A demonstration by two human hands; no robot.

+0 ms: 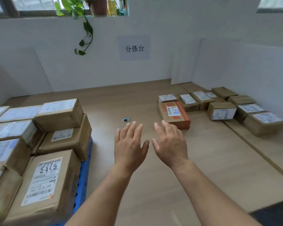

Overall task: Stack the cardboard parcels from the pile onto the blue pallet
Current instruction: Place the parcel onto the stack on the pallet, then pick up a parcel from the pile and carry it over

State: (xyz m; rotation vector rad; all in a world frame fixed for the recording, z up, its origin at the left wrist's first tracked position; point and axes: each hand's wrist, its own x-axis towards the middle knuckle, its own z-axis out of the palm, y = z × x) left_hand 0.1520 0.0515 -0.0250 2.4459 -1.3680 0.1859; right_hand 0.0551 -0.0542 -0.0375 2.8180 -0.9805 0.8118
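Several brown cardboard parcels (222, 111) with white labels lie in a loose pile on the wooden table at the right. The nearest of them is an orange-printed parcel (174, 114). On the left, several parcels (44, 180) are stacked in two layers on the blue pallet (83, 173), of which only the right edge shows. My left hand (129, 147) and my right hand (170, 144) hover side by side over the middle of the table, fingers spread and empty. My right fingertips are just short of the orange-printed parcel.
A round cable hole (126, 119) sits in the table (153, 185) just beyond my left fingertips. White walls enclose the table at the back and right, with a paper sign (134, 48) and a hanging plant (85, 30). A dark strip (274, 212) lies at the near right.
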